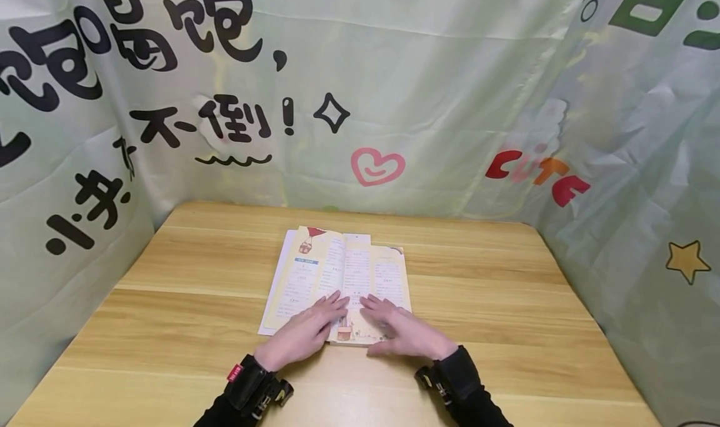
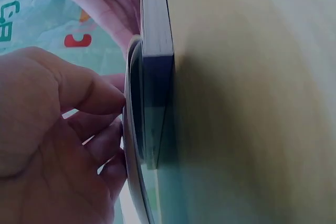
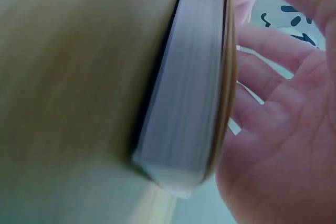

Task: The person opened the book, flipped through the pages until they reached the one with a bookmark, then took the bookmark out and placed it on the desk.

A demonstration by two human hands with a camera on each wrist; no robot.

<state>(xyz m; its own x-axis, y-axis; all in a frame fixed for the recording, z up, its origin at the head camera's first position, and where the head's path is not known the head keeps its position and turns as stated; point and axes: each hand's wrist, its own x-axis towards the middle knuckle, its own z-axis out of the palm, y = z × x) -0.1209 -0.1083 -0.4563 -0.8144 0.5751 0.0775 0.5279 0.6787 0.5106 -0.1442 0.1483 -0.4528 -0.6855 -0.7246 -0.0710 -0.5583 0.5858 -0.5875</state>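
Note:
An open book (image 1: 388, 277) with cream illustrated pages lies on the table, most of its thickness under the right-hand page. My left hand (image 1: 304, 330) rests on the lower part of the left page near the spine, fingers extended. On the lower right page lies my right hand (image 1: 405, 328), its fingers spread and its thumb near the bottom edge. In the left wrist view the left hand (image 2: 68, 119) touches the thin cover side of the book (image 2: 157, 30). The right wrist view shows the thick page block (image 3: 184, 87) beside the right hand (image 3: 283, 93).
The wooden table (image 1: 197, 258) extends around the book on all sides. Behind it hangs a pale printed cloth (image 1: 439, 89) with dark lettering and a pink heart; it also encloses the left and right sides. Each wrist wears a black strapped camera (image 1: 458, 377).

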